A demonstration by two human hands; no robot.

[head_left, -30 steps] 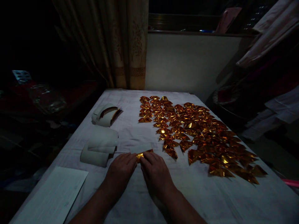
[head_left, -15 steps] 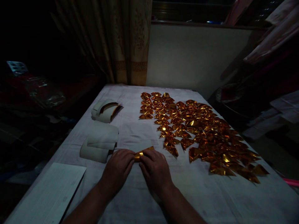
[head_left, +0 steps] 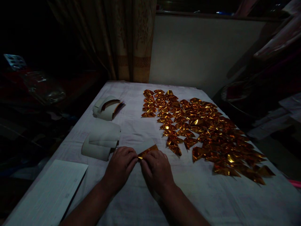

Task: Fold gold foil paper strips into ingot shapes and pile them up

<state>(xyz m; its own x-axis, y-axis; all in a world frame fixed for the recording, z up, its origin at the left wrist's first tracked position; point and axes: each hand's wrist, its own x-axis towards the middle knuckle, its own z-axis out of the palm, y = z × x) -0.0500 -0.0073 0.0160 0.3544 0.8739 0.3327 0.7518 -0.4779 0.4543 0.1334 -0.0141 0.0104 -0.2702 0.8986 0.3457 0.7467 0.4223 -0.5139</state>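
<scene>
Between my two hands is a small sheet of gold foil paper (head_left: 149, 151), partly folded, with its far corner rising past my right fingers. My left hand (head_left: 122, 165) pinches its near left end between thumb and fingers. My right hand (head_left: 158, 169) is closed on the other side, covering much of the sheet. To the right lie many folded gold foil pieces (head_left: 197, 122), pointed at their ends, in rows and an overlapping heap. Left of my hands is a stack of curved pale paper sheets (head_left: 104, 133).
Another curled stack of paper (head_left: 108, 108) lies farther back on the left. A flat white board or box (head_left: 49, 191) sits at the near left. Everything rests on a table with a whitish cloth (head_left: 131, 122), before a curtain (head_left: 141, 40) and a pale wall (head_left: 202, 53).
The foil between my hands shows more of its far corner, and its near edge looks narrower and more tightly folded. My hands stay in nearly the same place; the view has shifted slightly.
</scene>
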